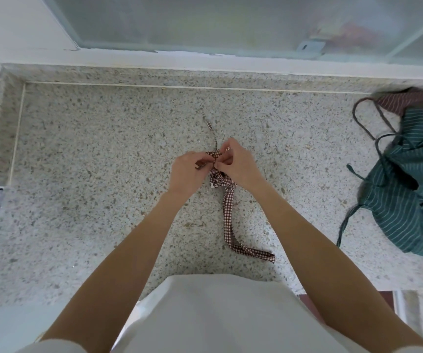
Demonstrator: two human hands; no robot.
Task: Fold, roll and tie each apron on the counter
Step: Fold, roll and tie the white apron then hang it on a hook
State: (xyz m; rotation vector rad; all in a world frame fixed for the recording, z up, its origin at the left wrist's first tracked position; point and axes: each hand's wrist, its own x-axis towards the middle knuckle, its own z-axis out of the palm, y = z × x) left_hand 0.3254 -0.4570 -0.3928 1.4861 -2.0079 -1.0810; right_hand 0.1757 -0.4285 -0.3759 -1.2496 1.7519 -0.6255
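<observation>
A red-and-white checked apron (219, 178) lies rolled into a small bundle in the middle of the speckled counter (90, 149). My left hand (187, 171) and my right hand (235, 164) meet over the bundle's top, each pinching the checked tie strap there. One strap end (211, 131) runs away from me toward the wall. A longer strap (233, 225) trails toward me and bends right. Most of the bundle is hidden under my hands.
At the right edge lies a heap of loose aprons: a green striped one (409, 194) with dark straps and a reddish-brown striped one (414, 99) behind it. A frosted window (205, 21) runs along the back wall above a raised ledge.
</observation>
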